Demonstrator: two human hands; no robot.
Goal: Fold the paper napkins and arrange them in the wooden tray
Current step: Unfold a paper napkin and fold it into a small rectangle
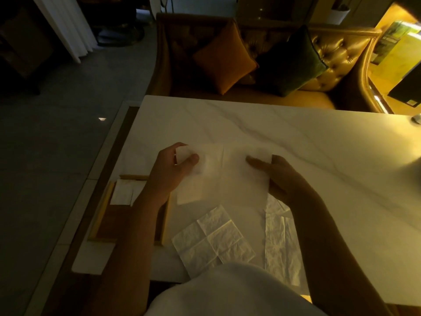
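Observation:
A white paper napkin (224, 176) is held spread above the marble table (296, 142). My left hand (173, 167) pinches its upper left corner, thumb on top. My right hand (280, 176) grips its right edge, fingers lying across the paper. Below it, two more unfolded napkins lie flat: one creased square (213, 239) near the table's front edge and another (281, 245) partly under my right forearm. The wooden tray (103, 210) sits at the table's left edge, under my left forearm, with a folded white napkin (124, 192) in its far end.
A sofa with an orange cushion (224, 59) and a dark green cushion (293, 62) stands beyond the table's far edge. A small metal object (417, 118) sits at the far right of the table. Grey floor lies to the left.

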